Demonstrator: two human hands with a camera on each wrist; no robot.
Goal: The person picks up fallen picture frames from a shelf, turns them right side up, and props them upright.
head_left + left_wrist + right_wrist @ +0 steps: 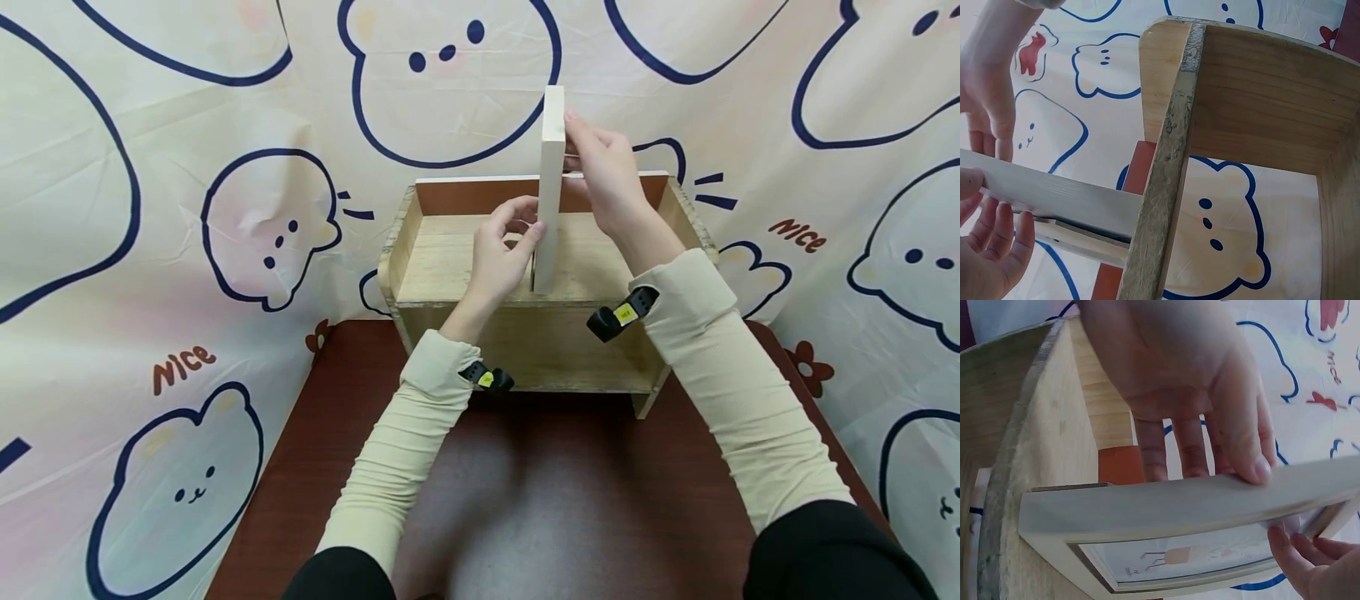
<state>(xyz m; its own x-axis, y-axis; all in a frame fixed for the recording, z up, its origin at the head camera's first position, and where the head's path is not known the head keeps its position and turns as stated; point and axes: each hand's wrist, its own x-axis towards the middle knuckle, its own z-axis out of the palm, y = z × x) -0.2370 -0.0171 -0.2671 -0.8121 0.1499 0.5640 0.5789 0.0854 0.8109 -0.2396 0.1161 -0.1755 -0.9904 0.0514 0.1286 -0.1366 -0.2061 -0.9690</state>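
Note:
A white picture frame [551, 192] stands upright, edge toward the head camera, on the upper shelf of a wooden rack [435, 258]. My left hand [498, 254] holds its left side low down, thumb on the near edge. My right hand [611, 183] holds the upper right side. In the right wrist view, the frame [1179, 503] shows a drawing behind its pane, with my right hand [1191, 394] on its far side and my left fingers [1288, 550] at the pane. The left wrist view shows the frame's edge [1060, 194] between both hands.
The rack has a lower shelf [562, 350] and a reddish-brown back strip [480, 197]. It stands at the back of a dark red-brown table [525, 500]. A cloth printed with cartoon bears [270, 225] hangs behind and beside it.

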